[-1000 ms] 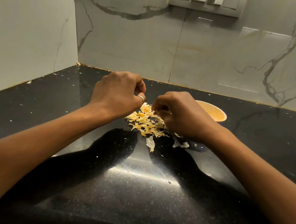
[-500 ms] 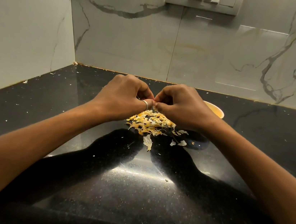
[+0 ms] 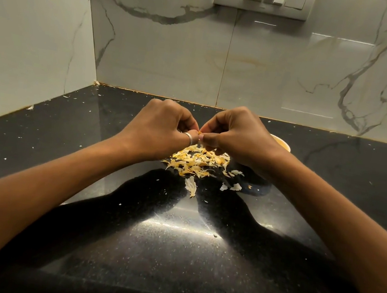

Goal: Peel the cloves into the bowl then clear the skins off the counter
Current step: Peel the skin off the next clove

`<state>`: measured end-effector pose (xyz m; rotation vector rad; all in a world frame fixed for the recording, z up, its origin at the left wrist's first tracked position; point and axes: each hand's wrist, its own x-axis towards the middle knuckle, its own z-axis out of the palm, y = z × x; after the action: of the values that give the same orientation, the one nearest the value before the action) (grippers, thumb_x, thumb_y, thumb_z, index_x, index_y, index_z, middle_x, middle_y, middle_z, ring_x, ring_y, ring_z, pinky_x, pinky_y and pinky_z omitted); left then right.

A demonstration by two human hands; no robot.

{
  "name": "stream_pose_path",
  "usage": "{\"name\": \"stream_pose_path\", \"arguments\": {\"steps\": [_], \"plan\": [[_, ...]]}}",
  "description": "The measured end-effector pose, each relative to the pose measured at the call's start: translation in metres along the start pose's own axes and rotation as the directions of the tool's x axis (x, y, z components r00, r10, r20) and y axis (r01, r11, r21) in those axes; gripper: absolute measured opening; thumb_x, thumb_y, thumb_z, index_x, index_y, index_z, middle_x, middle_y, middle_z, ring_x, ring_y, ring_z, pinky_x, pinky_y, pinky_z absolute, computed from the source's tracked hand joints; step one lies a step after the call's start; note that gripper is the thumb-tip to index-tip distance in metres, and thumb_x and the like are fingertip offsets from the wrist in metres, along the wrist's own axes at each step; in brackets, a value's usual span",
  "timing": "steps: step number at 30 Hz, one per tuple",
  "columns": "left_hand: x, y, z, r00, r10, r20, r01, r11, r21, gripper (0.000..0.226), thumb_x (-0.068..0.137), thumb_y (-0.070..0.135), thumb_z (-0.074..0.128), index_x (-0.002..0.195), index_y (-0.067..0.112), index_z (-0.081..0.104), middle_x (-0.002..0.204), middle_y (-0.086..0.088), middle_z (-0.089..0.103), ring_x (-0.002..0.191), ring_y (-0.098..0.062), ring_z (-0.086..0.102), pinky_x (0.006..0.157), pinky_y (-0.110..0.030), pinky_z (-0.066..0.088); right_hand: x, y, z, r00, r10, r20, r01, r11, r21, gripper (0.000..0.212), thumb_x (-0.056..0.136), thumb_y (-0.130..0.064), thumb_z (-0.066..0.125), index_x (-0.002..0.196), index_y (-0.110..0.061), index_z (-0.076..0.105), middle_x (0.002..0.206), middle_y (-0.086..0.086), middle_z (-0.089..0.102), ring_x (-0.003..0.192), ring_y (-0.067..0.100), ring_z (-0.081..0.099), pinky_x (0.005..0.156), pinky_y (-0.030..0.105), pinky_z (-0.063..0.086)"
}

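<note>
Head view: the left hand and right hand met fingertip to fingertip directly above the pile of skins. Both had their fingers curled tight, pinching a clove of which only a small yellow tip showed, presumably held there so peelings would drop onto the pile. The bowl stood just behind and right of the pile, half hidden by the right hand; in my judgement peeling was under way, with the counter not yet cleared.

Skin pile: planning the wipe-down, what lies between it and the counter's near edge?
Head view: one larger loose skin by the skin pile, then tiny flecks on the black counter.
</note>
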<state>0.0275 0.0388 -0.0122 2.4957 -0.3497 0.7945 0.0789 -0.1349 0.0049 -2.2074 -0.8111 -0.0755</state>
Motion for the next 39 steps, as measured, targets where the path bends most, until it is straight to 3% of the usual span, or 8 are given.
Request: {"name": "stream_pose_path", "arguments": {"steps": [5, 8, 18, 22, 27, 33, 36, 39], "plan": [[-0.0001, 0.0002, 0.0003, 1.000, -0.017, -0.019, 0.016, 1.000, -0.019, 0.010, 0.090, 0.018, 0.071, 0.093, 0.012, 0.078, 0.069, 0.007, 0.067, 0.060, -0.004, 0.061, 0.062, -0.029, 0.055, -0.0014, -0.0021, 0.0022, 0.993, 0.113, 0.024, -0.115, 0.951, 0.287, 0.007, 0.083, -0.002, 0.077, 0.090, -0.001, 0.074, 0.083, 0.017, 0.074, 0.081, 0.030, 0.075, 0.075, 0.036, 0.063], [0.0000, -0.0010, 0.0002, 0.999, -0.031, -0.021, 0.030, 0.998, -0.047, 0.010, 0.091, 0.017, 0.070, 0.094, 0.011, 0.077, 0.069, 0.011, 0.065, 0.060, -0.005, 0.064, 0.063, -0.031, 0.059, -0.0038, -0.0034, 0.0015, 0.990, 0.132, 0.057, -0.144, 0.907, 0.396, 0.010, 0.084, 0.005, 0.073, 0.094, 0.004, 0.071, 0.088, 0.022, 0.073, 0.078, 0.027, 0.073, 0.074, 0.032, 0.063], [0.0014, -0.0021, -0.0035, 0.966, -0.250, 0.071, 0.258, 0.896, -0.362, 0.008, 0.094, 0.012, 0.066, 0.090, 0.011, 0.073, 0.082, -0.012, 0.071, 0.069, -0.024, 0.071, 0.056, -0.031, 0.061, -0.0037, -0.0070, -0.0030, 0.976, 0.182, 0.118, -0.216, 0.772, 0.598, 0.015, 0.087, 0.016, 0.062, 0.100, 0.009, 0.068, 0.089, 0.022, 0.071, 0.073, 0.023, 0.072, 0.066, 0.024, 0.061], [0.0015, 0.0015, -0.0060, 0.953, -0.280, 0.114, 0.301, 0.842, -0.449, 0.011, 0.095, 0.009, 0.064, 0.089, 0.009, 0.072, 0.083, -0.010, 0.069, 0.068, -0.012, 0.067, 0.057, -0.031, 0.061, -0.0043, -0.0067, -0.0041, 0.977, 0.178, 0.116, -0.212, 0.772, 0.599, 0.017, 0.088, 0.017, 0.060, 0.099, 0.008, 0.068, 0.091, 0.023, 0.072, 0.078, 0.026, 0.073, 0.071, 0.028, 0.063], [0.0023, 0.0020, -0.0066, 0.945, -0.309, 0.103, 0.320, 0.823, -0.469, 0.011, 0.097, 0.014, 0.062, 0.091, 0.007, 0.070, 0.082, -0.010, 0.067, 0.067, -0.013, 0.066, 0.057, -0.031, 0.060, -0.0048, -0.0076, -0.0064, 0.977, 0.176, 0.119, -0.212, 0.765, 0.609, 0.018, 0.089, 0.016, 0.059, 0.101, 0.006, 0.068, 0.102, 0.029, 0.071, 0.080, 0.027, 0.071, 0.076, 0.033, 0.063], [0.0034, 0.0021, -0.0066, 0.924, -0.350, 0.156, 0.378, 0.771, -0.512, 0.014, 0.098, 0.014, 0.060, 0.093, 0.004, 0.069, 0.085, -0.011, 0.065, 0.064, -0.008, 0.064, 0.055, -0.028, 0.059, -0.0044, -0.0057, -0.0053, 0.979, 0.168, 0.116, -0.204, 0.788, 0.580, 0.016, 0.091, 0.009, 0.061, 0.103, 0.002, 0.069, 0.092, 0.018, 0.071, 0.078, 0.021, 0.071, 0.068, 0.026, 0.061], [0.0042, 0.0020, -0.0067, 0.919, -0.361, 0.157, 0.389, 0.768, -0.509, 0.013, 0.098, 0.015, 0.061, 0.091, 0.006, 0.069, 0.085, -0.011, 0.066, 0.064, -0.009, 0.064, 0.054, -0.027, 0.059, -0.0027, -0.0028, -0.0027, 0.996, 0.087, -0.003, -0.079, 0.915, 0.395, 0.015, 0.087, -0.002, 0.073, 0.101, -0.006, 0.072, 0.095, 0.010, 0.075, 0.085, 0.017, 0.071, 0.068, 0.022, 0.058], [0.0041, 0.0017, -0.0062, 0.921, -0.360, 0.149, 0.385, 0.780, -0.493, 0.013, 0.097, 0.016, 0.063, 0.089, 0.007, 0.069, 0.084, -0.010, 0.066, 0.065, -0.010, 0.064, 0.055, -0.028, 0.059, -0.0006, -0.0003, -0.0008, 0.993, -0.036, -0.113, 0.061, 0.972, 0.226, 0.019, 0.081, -0.005, 0.079, 0.097, -0.014, 0.075, 0.091, 0.004, 0.076, 0.084, 0.015, 0.073, 0.077, 0.030, 0.061]]}}
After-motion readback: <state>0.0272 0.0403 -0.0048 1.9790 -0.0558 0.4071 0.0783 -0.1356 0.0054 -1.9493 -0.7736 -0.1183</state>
